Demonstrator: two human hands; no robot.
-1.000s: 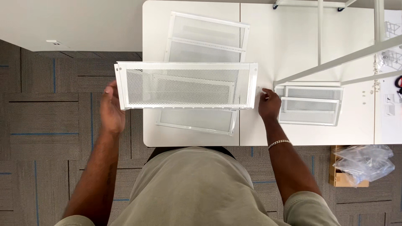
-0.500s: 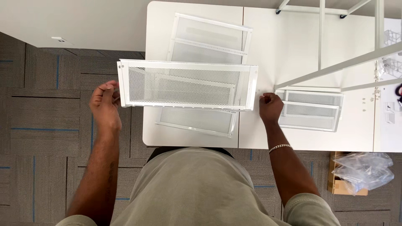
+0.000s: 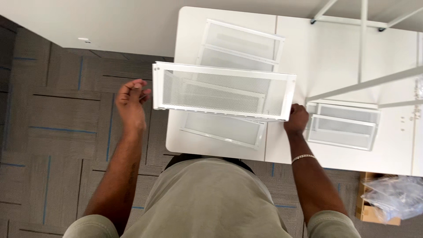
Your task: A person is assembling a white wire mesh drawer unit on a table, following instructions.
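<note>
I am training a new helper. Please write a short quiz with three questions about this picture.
1. True or false: the left hand grips the mesh basket.
2. Which hand holds the basket's end? A left B right
3. What lies on the white table under the raised basket?

Key: 1 false, it is open beside it. 2 B, the right hand. 3 More mesh baskets.

Bright, even overhead light; soft shadows (slight motion blur).

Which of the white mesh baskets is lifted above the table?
The long mesh basket at the right hand; the other baskets lie flat on the white table.
</note>
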